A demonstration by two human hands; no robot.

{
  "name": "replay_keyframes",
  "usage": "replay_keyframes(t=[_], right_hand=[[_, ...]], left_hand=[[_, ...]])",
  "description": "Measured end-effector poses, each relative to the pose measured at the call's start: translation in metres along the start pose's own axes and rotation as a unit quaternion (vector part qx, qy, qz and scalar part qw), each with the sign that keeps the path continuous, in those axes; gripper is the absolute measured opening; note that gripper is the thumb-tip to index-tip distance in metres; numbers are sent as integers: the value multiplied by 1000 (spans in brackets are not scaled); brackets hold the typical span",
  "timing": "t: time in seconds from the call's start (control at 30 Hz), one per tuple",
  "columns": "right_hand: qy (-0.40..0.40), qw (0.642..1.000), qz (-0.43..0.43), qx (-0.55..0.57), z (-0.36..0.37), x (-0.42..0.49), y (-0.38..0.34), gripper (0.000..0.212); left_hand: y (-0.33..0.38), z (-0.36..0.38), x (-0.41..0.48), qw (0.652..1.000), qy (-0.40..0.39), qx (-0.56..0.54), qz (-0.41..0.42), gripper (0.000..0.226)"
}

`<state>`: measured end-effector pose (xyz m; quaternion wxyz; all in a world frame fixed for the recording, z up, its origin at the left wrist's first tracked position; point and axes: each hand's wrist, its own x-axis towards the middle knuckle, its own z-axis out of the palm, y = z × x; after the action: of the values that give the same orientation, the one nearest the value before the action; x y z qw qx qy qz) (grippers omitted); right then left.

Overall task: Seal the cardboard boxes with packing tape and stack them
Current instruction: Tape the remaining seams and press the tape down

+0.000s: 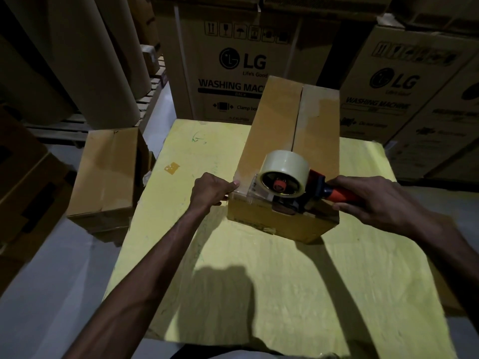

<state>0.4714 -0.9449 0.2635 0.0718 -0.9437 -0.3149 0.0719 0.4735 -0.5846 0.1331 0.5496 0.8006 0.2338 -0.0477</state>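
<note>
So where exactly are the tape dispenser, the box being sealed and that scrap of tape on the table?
tape dispenser (283,169), head view, on the roll.
box being sealed (269,136), head view, left top flap.
scrap of tape (171,168), head view, its middle.

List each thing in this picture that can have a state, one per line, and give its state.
Box: on the yellow table, flaps shut, centre seam untaped along most of its length.
Tape gun: resting on the box's near end, roll loaded.
Right hand: grip shut on the tape gun's handle.
Left hand: pressing the box's near left corner.
Side box: left of the table, closed.
Table: bears the box.
</note>
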Motion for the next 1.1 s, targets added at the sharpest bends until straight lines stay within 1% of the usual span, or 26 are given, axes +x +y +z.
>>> replay_keyframes(t=[0.13, 0.23, 0.3, 0.37, 0.4, 0.43, 0.47, 0.5, 0.53, 0.57, 0.6, 0.67, 0.7, 0.77, 0.83, 0.93, 1.1], right_hand=[[19, 999, -9, -37, -8, -7, 0, 51], [19, 998, 2, -58, -19, -22, 10, 50], [15, 998, 16, -63, -22, -34, 18, 51], [14, 998, 20, -57, -21, -42, 22, 52], [19, 998, 21, -55, -19, -44, 21, 51], [26, 998, 22, -57, -18, -45, 19, 50], [33, 997, 26, -62, -17, -45, 17, 49], [39, 997, 29, -66, -16, -45, 16, 49], [41, 996, 33, -73, -16, -45, 15, 49], [42, 995, 35, -81, -16, -45, 14, 48], [42, 994, 37, -90, -16, -46, 13, 47], [42, 993, 37, -100, -16, -45, 11, 47], [41, 993, 40, -102, -17, -45, 9, 47], [35, 992, 42, -115, -18, -44, 7, 48], [29, 990, 43, -130, -18, -43, 6, 48], [29, 992, 47, -115, -18, -47, 5, 47], [32, 995, 57, -74, -15, -54, 10, 48]], left_hand=[[-4, 3, -2, 998, 36, 32, 40, 41], [-5, 3, 0, 996, 52, 37, 54, 42], [-6, 4, 2, 996, 61, 36, 60, 37], [-6, 7, -1, 995, 68, 32, 71, 27], [-6, 9, -4, 992, 83, 48, 76, 27], [-6, 14, -9, 986, 115, 84, 86, 35], [-7, 19, -13, 973, 153, 126, 116, 41], [-8, 27, -19, 955, 187, 159, 169, 42], [-9, 37, -25, 933, 199, 184, 238, 39], [-9, 48, -32, 909, 183, 214, 308, 36], [-12, 60, -39, 886, 145, 242, 368, 37], [-17, 83, -57, 855, 50, 282, 433, 45], [-20, 92, -64, 848, 12, 281, 448, 49], [-23, 104, -73, 842, -15, 271, 465, 58], [-21, 111, -75, 821, 4, 300, 485, 64], [-18, 116, -67, 785, 44, 357, 505, 66], [-23, 115, -48, 741, 61, 378, 552, 75]])
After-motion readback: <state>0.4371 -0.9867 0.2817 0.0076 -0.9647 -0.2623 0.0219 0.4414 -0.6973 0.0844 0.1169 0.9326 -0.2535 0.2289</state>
